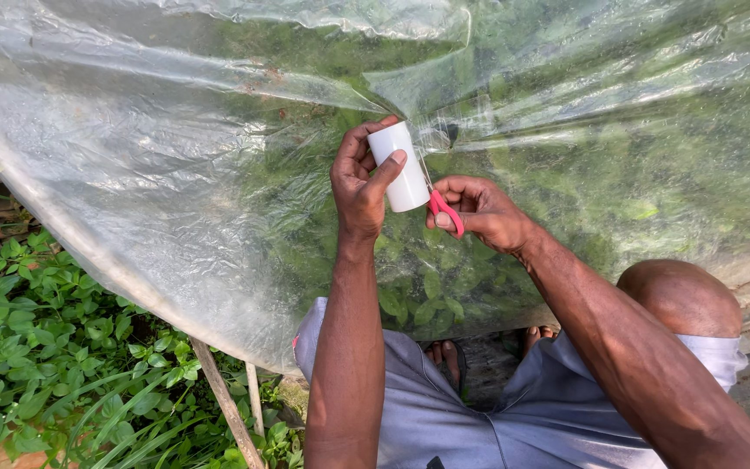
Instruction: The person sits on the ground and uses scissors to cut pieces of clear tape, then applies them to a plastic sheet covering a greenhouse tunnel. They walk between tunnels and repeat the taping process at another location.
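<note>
A big clear plastic sheet hangs like a wall right in front, so nothing can reach straight ahead past it. The left hand and right hand sit close together against it, with only a thin gap between them. Below, the knee and grey shorts block the way. Thin wooden sticks stand lower left among leafy plants, with open room above the leaves.
</note>
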